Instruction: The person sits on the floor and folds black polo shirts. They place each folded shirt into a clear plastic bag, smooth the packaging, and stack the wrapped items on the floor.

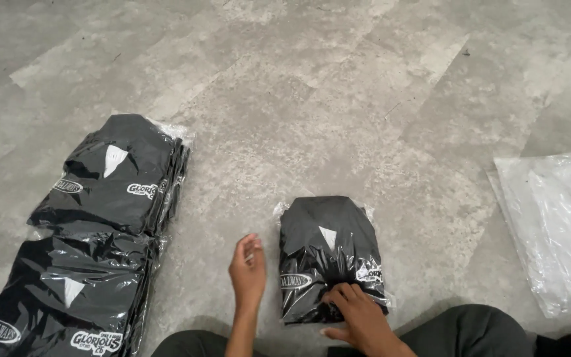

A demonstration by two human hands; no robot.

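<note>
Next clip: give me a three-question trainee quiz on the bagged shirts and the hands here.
1. True or false: the right hand rests on the bagged dark shirt lying alone on the grey floor.
2. Multiple choice: where do the two stacks of bagged shirts lie? A) to the left of the single shirt, B) on the person's lap, C) on top of the clear plastic bags.
3. Fill in: the left hand is open, beside the single shirt and ____ it.

Key: 1 true. 2 A. 3 not touching; it is just left of the package. The pile of clear plastic bags lies apart at the right edge.
</note>
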